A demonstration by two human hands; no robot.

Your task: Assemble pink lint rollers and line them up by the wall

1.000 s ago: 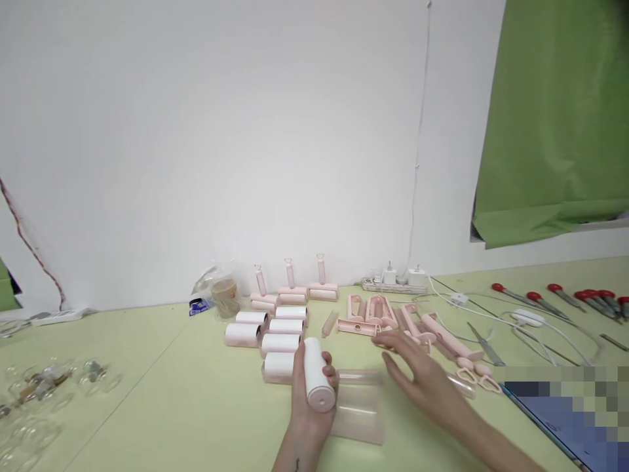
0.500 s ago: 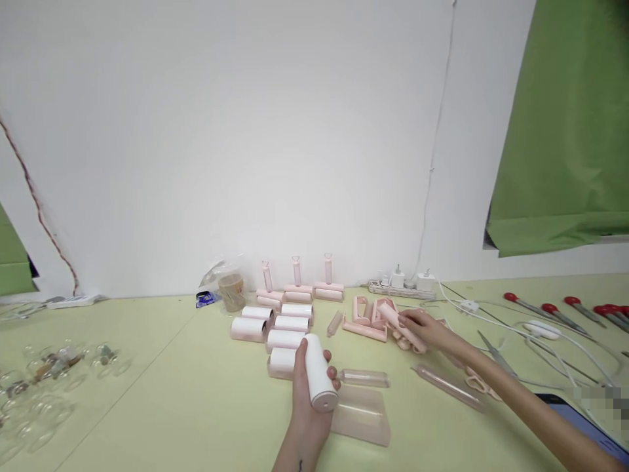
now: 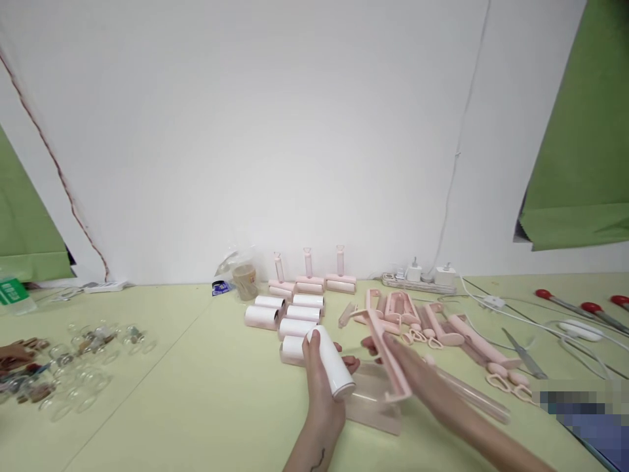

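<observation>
My left hand (image 3: 319,387) is wrapped round a white lint roll (image 3: 331,360), tilted with its near end toward me. Close to its right, my right hand (image 3: 400,360), slightly blurred, grips a long pink lint roller frame (image 3: 388,354) with a bent end. The frame and the roll are apart. Beneath them lies a translucent pinkish cover (image 3: 373,416), partly hidden by the frame. More white rolls (image 3: 297,328) stand in rows just beyond my left hand. Further pink frames (image 3: 400,308) and loop-ended handle parts (image 3: 417,334) are heaped beyond my right hand.
Three pink lint rollers (image 3: 309,283) lean against the wall. Clear domes (image 3: 83,373) cover the left side. At the right are a power strip (image 3: 417,283), cables, scissors (image 3: 523,354), red-handled tools (image 3: 555,298), a clear tube (image 3: 476,393) and a phone (image 3: 594,426).
My right hand has lifted the pink frame from the heap and brought it left, toward the roll. The left hand still holds the roll. The camera view has turned slightly left.
</observation>
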